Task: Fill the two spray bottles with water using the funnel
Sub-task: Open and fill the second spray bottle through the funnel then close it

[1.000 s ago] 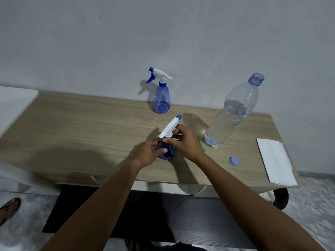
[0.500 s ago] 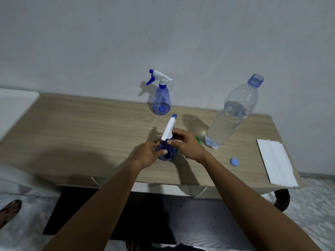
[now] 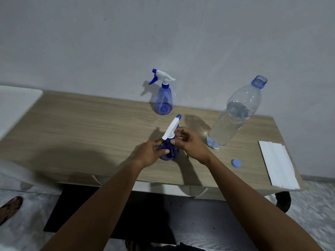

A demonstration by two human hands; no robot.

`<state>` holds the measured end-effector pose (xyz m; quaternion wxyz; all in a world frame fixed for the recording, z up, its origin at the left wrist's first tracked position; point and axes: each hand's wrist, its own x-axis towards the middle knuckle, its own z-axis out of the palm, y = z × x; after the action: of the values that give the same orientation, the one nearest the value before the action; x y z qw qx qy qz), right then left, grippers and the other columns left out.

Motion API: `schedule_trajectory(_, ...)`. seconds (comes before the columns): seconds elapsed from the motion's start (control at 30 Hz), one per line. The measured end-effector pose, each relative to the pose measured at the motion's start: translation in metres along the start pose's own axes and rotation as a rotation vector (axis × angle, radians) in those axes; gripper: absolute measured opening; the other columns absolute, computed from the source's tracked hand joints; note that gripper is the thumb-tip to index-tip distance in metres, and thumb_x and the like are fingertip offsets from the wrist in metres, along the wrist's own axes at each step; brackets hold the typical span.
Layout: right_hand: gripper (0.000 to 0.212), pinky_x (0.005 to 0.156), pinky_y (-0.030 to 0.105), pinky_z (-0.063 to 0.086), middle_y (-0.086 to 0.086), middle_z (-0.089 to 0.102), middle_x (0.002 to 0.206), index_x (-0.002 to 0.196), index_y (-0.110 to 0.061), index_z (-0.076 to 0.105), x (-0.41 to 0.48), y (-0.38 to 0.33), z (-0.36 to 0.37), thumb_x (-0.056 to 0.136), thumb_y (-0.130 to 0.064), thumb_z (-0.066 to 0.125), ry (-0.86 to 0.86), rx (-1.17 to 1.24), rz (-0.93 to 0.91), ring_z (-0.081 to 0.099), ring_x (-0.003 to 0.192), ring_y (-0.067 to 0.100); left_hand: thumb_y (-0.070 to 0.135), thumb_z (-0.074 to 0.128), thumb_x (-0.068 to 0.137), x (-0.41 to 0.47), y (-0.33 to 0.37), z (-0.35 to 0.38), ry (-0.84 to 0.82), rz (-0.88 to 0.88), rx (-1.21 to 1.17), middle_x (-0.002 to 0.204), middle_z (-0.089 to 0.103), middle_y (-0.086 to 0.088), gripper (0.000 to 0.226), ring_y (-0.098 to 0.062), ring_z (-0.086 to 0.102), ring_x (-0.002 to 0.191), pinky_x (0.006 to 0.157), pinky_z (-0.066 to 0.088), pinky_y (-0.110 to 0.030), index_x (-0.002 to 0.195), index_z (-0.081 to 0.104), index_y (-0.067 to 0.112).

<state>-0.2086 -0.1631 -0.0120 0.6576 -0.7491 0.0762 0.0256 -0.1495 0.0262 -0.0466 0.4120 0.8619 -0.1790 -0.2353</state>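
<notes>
Plain home rm: wood-grain table [image 3: 81, 127], bare grey wall [image 3: 181, 33], tiled floor [image 3: 317, 205], sandal [image 3: 10, 208].

My left hand [image 3: 151, 153] is wrapped round the front of the near spray bottle [image 3: 170, 154] and my right hand [image 3: 190, 144] pinches it up at the neck, so most of the blue body and the collar under the white spray head [image 3: 171, 128] are covered, and I honestly can't tell if there's water in it. Both my arms run off the bottom edge, and the left edge chops the white surface [image 3: 14, 105] beside the table [image 3: 90, 133] and the sandal [image 3: 10, 208] lower down. The far spray bottle [image 3: 164, 100] is too small to judge its fill either.
</notes>
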Motion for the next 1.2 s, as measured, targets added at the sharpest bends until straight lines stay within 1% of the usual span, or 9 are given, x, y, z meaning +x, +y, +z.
schedule_trajectory(0.17, 0.029, 0.09, 0.024, 0.056, 0.007, 0.074, 0.115, 0.121, -0.009, 0.069, 0.0, -0.008, -0.001, 0.095, 0.003, 0.065, -0.078, -0.054, -0.009, 0.071, 0.103, 0.01, 0.044, 0.073, 0.086, 0.003, -0.004, 0.001, 0.001, -0.013, -0.003, 0.097, 0.074, 0.005, 0.038, -0.015, 0.068, 0.089, 0.067, 0.045, -0.023, 0.122, 0.067, 0.033)
schedule_trajectory(0.27, 0.028, 0.093, 0.033, 0.058, 0.001, 0.075, 0.109, 0.108, -0.022, 0.071, 0.0, -0.009, 0.002, 0.092, 0.001, 0.07, -0.047, -0.084, -0.024, 0.073, 0.105, 0.02, 0.043, 0.072, 0.086, 0.003, -0.005, 0.001, -0.006, -0.011, -0.003, 0.095, 0.074, 0.006, 0.038, -0.015, 0.067, 0.089, 0.068, 0.046, -0.023, 0.123, 0.066, 0.035)
schedule_trajectory(0.37, 0.028, 0.098, 0.046, 0.056, 0.003, 0.072, 0.102, 0.099, -0.023, 0.067, 0.001, -0.005, 0.008, 0.085, -0.002, 0.077, 0.044, -0.133, -0.079, 0.071, 0.104, 0.033, 0.041, 0.07, 0.089, 0.004, -0.005, 0.001, -0.022, 0.01, 0.017, 0.089, 0.071, 0.008, 0.037, -0.016, 0.066, 0.09, 0.066, 0.041, -0.02, 0.125, 0.065, 0.034)
schedule_trajectory(0.57, 0.033, 0.09, 0.041, 0.06, 0.011, 0.072, 0.097, 0.09, -0.007, 0.06, 0.001, 0.005, 0.016, 0.073, -0.003, 0.088, 0.155, -0.111, -0.092, 0.072, 0.096, 0.028, 0.049, 0.059, 0.091, 0.005, -0.012, -0.008, -0.155, 0.02, 0.042, 0.11, 0.072, 0.007, 0.036, -0.016, 0.066, 0.106, 0.094, 0.052, -0.039, 0.126, 0.061, 0.044)
schedule_trajectory(0.67, 0.039, 0.085, 0.033, 0.062, 0.014, 0.075, 0.098, 0.101, 0.004, 0.061, -0.002, 0.007, 0.011, 0.073, 0.002, 0.087, 0.136, -0.045, -0.05, 0.076, 0.095, 0.023, 0.041, 0.063, 0.093, 0.004, -0.01, -0.011, -0.142, 0.022, 0.033, 0.09, 0.07, 0.012, 0.01, -0.019, 0.067, 0.1, 0.084, 0.049, -0.034, 0.098, 0.066, 0.049)
schedule_trajectory(0.77, 0.037, 0.081, 0.02, 0.058, 0.009, 0.075, 0.103, 0.117, 0.007, 0.062, -0.006, 0.003, 0.006, 0.083, 0.011, 0.075, 0.07, 0.031, -0.037, 0.076, 0.093, 0.007, 0.041, 0.065, 0.091, 0.003, -0.009, -0.012, -0.135, 0.034, 0.005, 0.092, 0.072, 0.011, 0.012, -0.017, 0.068, 0.098, 0.088, 0.05, -0.035, 0.089, 0.064, 0.053)
schedule_trajectory(0.97, 0.029, 0.096, 0.029, 0.057, 0.009, 0.075, 0.115, 0.122, -0.001, 0.07, 0.0, -0.001, 0.004, 0.093, 0.002, 0.067, -0.03, -0.129, -0.094, 0.071, 0.108, 0.011, 0.036, 0.068, 0.091, 0.005, -0.008, -0.013, -0.127, 0.041, -0.007, 0.099, 0.076, 0.005, 0.014, -0.016, 0.069, 0.099, 0.091, 0.051, -0.036, 0.102, 0.069, 0.044)
schedule_trajectory(1.1, 0.023, 0.095, 0.052, 0.056, 0.012, 0.074, 0.102, 0.101, -0.011, 0.071, 0.002, 0.003, 0.013, 0.081, -0.006, 0.081, 0.084, -0.132, -0.089, 0.071, 0.1, 0.032, 0.031, 0.07, 0.091, 0.004, -0.006, -0.012, -0.11, 0.025, -0.015, 0.088, 0.071, 0.008, 0.011, -0.016, 0.067, 0.093, 0.077, 0.045, -0.028, 0.101, 0.068, 0.036)
schedule_trajectory(1.2, 0.033, 0.091, 0.05, 0.058, 0.005, 0.072, 0.093, 0.088, -0.022, 0.062, 0.003, 0.005, 0.026, 0.07, -0.015, 0.089, 0.186, -0.118, -0.083, 0.072, 0.093, 0.029, 0.033, 0.069, 0.091, 0.002, -0.002, -0.013, -0.102, 0.019, -0.003, 0.093, 0.073, 0.005, 0.012, -0.018, 0.068, 0.095, 0.081, 0.049, -0.032, 0.095, 0.065, 0.043)
